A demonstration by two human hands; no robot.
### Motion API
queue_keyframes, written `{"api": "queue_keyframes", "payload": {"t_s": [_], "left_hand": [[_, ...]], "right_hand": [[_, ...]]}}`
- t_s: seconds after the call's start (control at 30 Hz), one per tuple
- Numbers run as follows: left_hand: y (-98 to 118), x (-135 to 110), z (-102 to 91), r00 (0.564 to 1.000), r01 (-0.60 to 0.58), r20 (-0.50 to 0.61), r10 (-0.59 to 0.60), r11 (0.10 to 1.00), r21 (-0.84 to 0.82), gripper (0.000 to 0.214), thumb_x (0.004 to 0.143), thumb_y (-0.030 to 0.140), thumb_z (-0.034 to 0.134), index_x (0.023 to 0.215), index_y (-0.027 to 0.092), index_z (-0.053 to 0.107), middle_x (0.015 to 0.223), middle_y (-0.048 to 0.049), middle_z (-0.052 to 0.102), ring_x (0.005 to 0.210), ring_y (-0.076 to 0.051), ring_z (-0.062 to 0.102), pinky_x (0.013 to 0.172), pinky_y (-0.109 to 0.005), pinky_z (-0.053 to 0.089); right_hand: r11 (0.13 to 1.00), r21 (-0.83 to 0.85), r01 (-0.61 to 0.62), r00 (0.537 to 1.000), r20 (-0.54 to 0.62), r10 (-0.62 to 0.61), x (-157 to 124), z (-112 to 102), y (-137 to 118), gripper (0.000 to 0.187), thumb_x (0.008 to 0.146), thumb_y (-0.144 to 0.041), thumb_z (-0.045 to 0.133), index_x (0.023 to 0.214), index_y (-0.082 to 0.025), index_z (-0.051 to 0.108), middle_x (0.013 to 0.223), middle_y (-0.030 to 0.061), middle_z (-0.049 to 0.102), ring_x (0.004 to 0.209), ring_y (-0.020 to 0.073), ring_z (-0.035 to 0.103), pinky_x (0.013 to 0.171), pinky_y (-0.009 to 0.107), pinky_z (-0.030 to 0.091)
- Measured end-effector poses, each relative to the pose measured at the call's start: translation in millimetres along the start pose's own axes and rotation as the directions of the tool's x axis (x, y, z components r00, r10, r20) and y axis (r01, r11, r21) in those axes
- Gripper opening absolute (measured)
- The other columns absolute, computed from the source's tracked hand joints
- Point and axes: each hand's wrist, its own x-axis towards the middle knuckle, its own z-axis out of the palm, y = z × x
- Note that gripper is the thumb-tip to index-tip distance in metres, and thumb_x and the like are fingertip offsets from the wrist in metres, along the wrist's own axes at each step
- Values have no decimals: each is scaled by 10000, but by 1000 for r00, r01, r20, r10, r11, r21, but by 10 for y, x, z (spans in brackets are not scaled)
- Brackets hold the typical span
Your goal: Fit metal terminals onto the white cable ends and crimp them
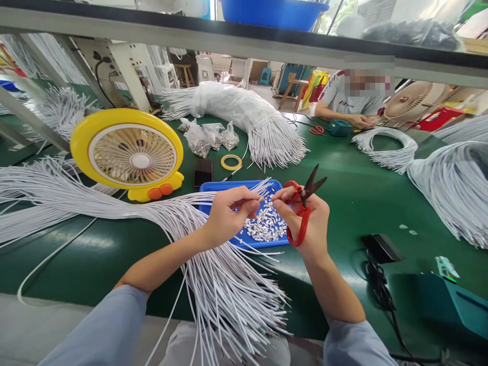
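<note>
My left hand (227, 213) is closed in a pinch on a thin white cable end just above the blue tray (213, 189). The tray holds a heap of small silver metal terminals (265, 226). My right hand (307, 221) grips red-handled scissors (301, 203), blades pointing up and right, and its fingertips meet the left hand's over the tray. A big bundle of white cables (114, 203) runs from the left across the green table (343, 198) and fans out over the near edge (236, 300).
A yellow desk fan (129, 152) stands at left. Behind the tray lie a phone (203, 172), a tape roll (231, 162) and bags of terminals (208, 137). More cable bundles (453, 188) lie right. A seated person (351, 101) works across the table. A black device (381, 247) lies right.
</note>
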Motion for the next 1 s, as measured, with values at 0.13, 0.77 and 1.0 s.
{"api": "queue_keyframes", "payload": {"t_s": [0.13, 0.77, 1.0], "left_hand": [[15, 6, -21, 995, 97, 46, -92, 988, -123, 162, 862, 272, 627, 832, 121, 677, 614, -4, 620, 477, -73, 589, 464, -180, 524], [-12, -28, 25, 994, -76, 85, 72, 996, 53, 59, 821, 182, 673, 837, 130, 698, 712, -25, 666, 531, -72, 631, 479, -153, 543], [35, 25, -12, 979, 177, 126, -163, 979, -104, 161, 849, 246, 648, 756, 117, 674, 563, 1, 624, 448, -80, 611, 446, -165, 539]], "right_hand": [[1000, -17, 19, 999, -34, -19, 9, 26, 22, 104, 755, -190, 692, 738, -196, 589, 795, 5, 673, 698, 121, 594, 633, 267, 462], [996, 74, 41, 998, -55, -37, -36, 74, 49, 147, 730, -162, 700, 728, -202, 559, 748, -14, 622, 683, 116, 558, 642, 283, 448], [997, 68, 38, 999, -26, -36, -10, 74, 95, 126, 741, -134, 683, 747, -198, 575, 753, -20, 615, 687, 110, 554, 651, 275, 434]]}}
